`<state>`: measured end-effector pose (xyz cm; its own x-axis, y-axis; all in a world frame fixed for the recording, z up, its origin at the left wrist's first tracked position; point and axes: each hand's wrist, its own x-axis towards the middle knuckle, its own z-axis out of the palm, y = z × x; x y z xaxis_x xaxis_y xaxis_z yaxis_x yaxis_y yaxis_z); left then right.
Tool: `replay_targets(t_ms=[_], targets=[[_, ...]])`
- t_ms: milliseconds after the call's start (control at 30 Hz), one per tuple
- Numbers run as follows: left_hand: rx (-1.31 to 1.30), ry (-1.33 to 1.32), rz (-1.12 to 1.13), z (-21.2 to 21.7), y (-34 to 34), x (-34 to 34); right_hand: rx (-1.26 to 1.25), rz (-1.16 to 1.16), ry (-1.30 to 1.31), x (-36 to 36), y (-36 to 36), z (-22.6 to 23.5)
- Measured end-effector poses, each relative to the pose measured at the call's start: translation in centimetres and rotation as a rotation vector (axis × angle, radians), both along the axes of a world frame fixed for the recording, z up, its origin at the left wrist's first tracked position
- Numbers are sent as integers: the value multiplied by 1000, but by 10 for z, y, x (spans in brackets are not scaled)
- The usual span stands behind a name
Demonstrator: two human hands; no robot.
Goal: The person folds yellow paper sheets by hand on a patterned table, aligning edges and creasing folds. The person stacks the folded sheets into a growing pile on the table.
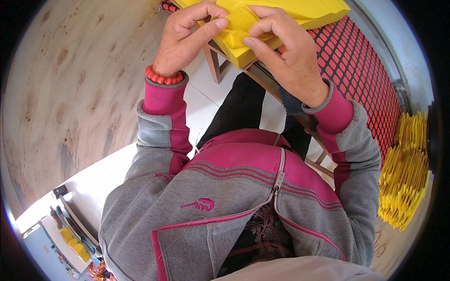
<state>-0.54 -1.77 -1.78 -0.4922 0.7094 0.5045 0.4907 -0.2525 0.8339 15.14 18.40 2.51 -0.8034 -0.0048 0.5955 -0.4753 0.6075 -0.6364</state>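
Note:
Thin yellow paper [243,19] is gathered into folds between my two hands at the top of the view. My left hand [185,36], below which a red bead bracelet circles the wrist, pinches the paper's left side between thumb and fingers. From the other side, my right hand [290,56] has its thumb and index finger closed on the folded right edge. Underneath lies a larger stack of yellow sheets [321,13] at the table's end. The stack's far side is cut off by the picture's upper edge.
Red-and-black netted cloth [358,61] covers the surface to the right. Several folded yellow paper bundles [404,173] are piled at the far right. A wooden board [79,89] spans the left. Wooden table legs [213,63] stand below my hands. A light shelf [61,243] holds things at lower left.

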Motion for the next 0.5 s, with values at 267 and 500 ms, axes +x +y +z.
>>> replay_targets(t_ms=[267, 500], targets=[[52, 154, -30, 4, 1, 0, 95, 6, 143, -4, 2, 0], [36, 154, 17, 2, 5, 3, 90, 11, 190, -4, 2, -1]])
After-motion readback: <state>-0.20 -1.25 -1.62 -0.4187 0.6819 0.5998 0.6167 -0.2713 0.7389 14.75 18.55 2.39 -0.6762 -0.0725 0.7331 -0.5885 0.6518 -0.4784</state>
